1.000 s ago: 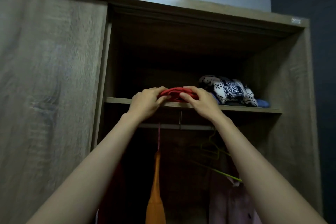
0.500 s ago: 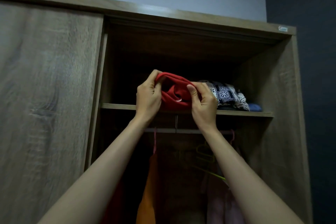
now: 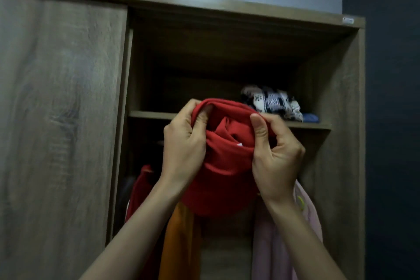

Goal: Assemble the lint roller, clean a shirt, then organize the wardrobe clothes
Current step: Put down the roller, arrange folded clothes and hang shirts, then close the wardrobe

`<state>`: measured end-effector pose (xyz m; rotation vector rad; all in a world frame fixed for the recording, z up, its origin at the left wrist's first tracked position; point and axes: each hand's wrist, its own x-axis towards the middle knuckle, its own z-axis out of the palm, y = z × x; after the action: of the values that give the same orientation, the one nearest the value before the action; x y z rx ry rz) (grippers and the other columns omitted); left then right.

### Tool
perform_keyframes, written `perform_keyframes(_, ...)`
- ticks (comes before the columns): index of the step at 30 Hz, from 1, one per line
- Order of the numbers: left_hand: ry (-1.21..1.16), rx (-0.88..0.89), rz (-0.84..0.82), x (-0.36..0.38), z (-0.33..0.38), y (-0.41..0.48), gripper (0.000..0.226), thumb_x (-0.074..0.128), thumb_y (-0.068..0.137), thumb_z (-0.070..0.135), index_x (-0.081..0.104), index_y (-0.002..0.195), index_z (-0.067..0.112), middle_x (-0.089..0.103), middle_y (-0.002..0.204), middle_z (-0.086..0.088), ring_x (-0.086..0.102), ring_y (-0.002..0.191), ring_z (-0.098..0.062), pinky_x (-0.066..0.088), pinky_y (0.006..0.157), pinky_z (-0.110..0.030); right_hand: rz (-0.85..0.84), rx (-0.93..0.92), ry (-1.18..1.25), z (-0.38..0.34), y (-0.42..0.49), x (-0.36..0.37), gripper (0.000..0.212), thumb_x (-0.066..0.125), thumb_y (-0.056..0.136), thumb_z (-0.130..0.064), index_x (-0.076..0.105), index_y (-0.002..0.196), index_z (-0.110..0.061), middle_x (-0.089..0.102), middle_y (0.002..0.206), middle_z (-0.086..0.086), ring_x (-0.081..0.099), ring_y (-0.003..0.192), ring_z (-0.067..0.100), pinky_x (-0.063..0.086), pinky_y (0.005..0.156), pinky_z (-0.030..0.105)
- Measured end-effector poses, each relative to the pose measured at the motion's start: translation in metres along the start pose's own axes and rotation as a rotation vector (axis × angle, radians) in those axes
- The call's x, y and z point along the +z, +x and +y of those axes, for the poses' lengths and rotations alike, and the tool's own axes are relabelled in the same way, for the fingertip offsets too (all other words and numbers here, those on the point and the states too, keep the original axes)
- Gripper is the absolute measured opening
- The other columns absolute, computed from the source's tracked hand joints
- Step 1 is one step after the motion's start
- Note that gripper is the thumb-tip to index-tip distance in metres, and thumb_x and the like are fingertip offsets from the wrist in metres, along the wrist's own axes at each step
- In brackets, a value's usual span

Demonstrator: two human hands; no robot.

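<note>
A bunched red garment (image 3: 223,166) hangs in the air in front of the open wardrobe, just below its upper shelf (image 3: 150,115). My left hand (image 3: 184,143) grips the garment's left edge, fingers curled into the fabric. My right hand (image 3: 275,154) pinches its right edge, thumb on top. On the shelf's right side lies a black-and-white patterned garment (image 3: 271,102), with a blue item (image 3: 311,118) beside it.
The wardrobe's left door (image 3: 56,120) is closed. Below the shelf hang a red garment (image 3: 138,191), an orange one (image 3: 179,241) and a pale pink one (image 3: 272,245). A dark wall (image 3: 393,120) stands to the right.
Both hands have pulled the red garment off the upper shelf and brought it down and toward me. It now hangs loose between them.
</note>
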<state>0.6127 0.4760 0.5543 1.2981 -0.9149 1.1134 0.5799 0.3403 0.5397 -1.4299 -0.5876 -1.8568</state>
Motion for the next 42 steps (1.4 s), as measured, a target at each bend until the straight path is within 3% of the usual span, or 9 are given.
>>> perform_keyframes(6, 0.086, -0.334, -0.097, 0.007, -0.038, -0.105, 0.026, 0.055, 0.097, 0.030, 0.059, 0.075, 0.016, 0.057, 0.061, 0.006, 0.048, 0.058, 0.003, 0.040, 0.056, -0.017, -0.145, 0.288, -0.070, 0.018, -0.102, -0.041, 0.010, 0.058, 0.093, -0.026, 0.066, 0.089, -0.021, 0.064, 0.078, -0.016, 0.061, 0.079, -0.006, 0.043, 0.074, 0.010)
perform_keyframes(10, 0.187, -0.518, -0.099, 0.007, -0.060, -0.160, 0.031, 0.056, 0.097, 0.031, 0.059, 0.075, 0.009, 0.061, 0.064, -0.009, 0.052, 0.057, -0.006, 0.041, 0.057, -0.027, -0.377, 0.448, -0.005, 0.023, -0.155, -0.069, 0.029, 0.054, 0.095, -0.019, 0.057, 0.123, -0.027, 0.059, 0.119, -0.025, 0.056, 0.114, -0.002, 0.042, 0.098, 0.018)
perform_keyframes(13, 0.216, -0.640, -0.088, 0.007, -0.066, -0.182, 0.034, 0.055, 0.098, 0.031, 0.056, 0.072, 0.009, 0.054, 0.052, -0.002, 0.055, 0.045, -0.015, 0.042, 0.051, -0.029, -0.526, 0.440, -0.003, 0.030, -0.182, -0.086, 0.034, 0.056, 0.094, -0.014, 0.059, 0.128, -0.023, 0.059, 0.119, -0.007, 0.055, 0.114, 0.005, 0.042, 0.099, 0.022)
perform_keyframes(18, 0.265, -0.686, -0.111, 0.008, -0.068, -0.200, 0.032, 0.054, 0.099, 0.029, 0.057, 0.072, 0.012, 0.053, 0.052, 0.002, 0.051, 0.040, -0.007, 0.036, 0.044, -0.014, -0.625, 0.563, -0.017, 0.039, -0.200, -0.098, 0.027, 0.068, 0.087, -0.019, 0.069, 0.113, -0.020, 0.058, 0.113, -0.003, 0.057, 0.109, 0.005, 0.043, 0.091, 0.018)
perform_keyframes(22, 0.299, -0.689, -0.128, 0.012, -0.071, -0.202, 0.032, 0.054, 0.098, 0.028, 0.058, 0.074, 0.008, 0.055, 0.061, 0.005, 0.051, 0.059, -0.008, 0.035, 0.056, -0.023, -0.772, 0.633, 0.003, 0.048, -0.202, -0.098, 0.038, 0.070, 0.085, -0.020, 0.064, 0.121, -0.025, 0.057, 0.117, -0.002, 0.054, 0.113, 0.001, 0.037, 0.100, 0.013)
perform_keyframes(30, 0.283, -0.753, -0.087, 0.015, -0.073, -0.194, 0.033, 0.051, 0.100, 0.028, 0.053, 0.070, 0.015, 0.051, 0.055, 0.005, 0.053, 0.041, -0.006, 0.038, 0.047, -0.023, -0.523, 0.642, -0.234, 0.050, -0.201, -0.087, 0.009, 0.064, 0.078, -0.048, 0.066, 0.080, -0.040, 0.053, 0.106, -0.014, 0.051, 0.109, 0.009, 0.037, 0.098, 0.036)
perform_keyframes(33, 0.285, -0.731, -0.062, 0.012, -0.078, -0.191, 0.027, 0.051, 0.100, 0.030, 0.061, 0.083, 0.011, 0.057, 0.066, 0.008, 0.058, 0.065, -0.012, 0.039, 0.061, -0.028, -0.484, 0.594, -0.210, 0.051, -0.192, -0.090, 0.015, 0.062, 0.085, -0.040, 0.064, 0.079, -0.027, 0.057, 0.105, -0.012, 0.055, 0.103, 0.006, 0.038, 0.093, 0.027)
perform_keyframes(38, 0.247, -0.626, -0.041, 0.014, -0.070, -0.190, 0.017, 0.051, 0.101, 0.025, 0.055, 0.084, 0.021, 0.053, 0.071, 0.013, 0.052, 0.064, 0.016, 0.037, 0.063, -0.006, -0.433, 0.571, -0.225, 0.054, -0.185, -0.091, 0.016, 0.059, 0.092, -0.024, 0.060, 0.080, -0.013, 0.057, 0.083, 0.002, 0.054, 0.077, 0.006, 0.039, 0.073, 0.013)
perform_keyframes(42, 0.283, -0.668, 0.038, 0.009, -0.077, -0.187, 0.022, 0.048, 0.102, 0.026, 0.063, 0.096, 0.011, 0.061, 0.082, 0.004, 0.057, 0.075, -0.007, 0.035, 0.065, -0.020, -0.342, 0.634, -0.220, 0.055, -0.177, -0.097, 0.019, 0.055, 0.095, -0.021, 0.055, 0.078, -0.013, 0.056, 0.076, 0.001, 0.052, 0.071, 0.003, 0.040, 0.068, 0.017)
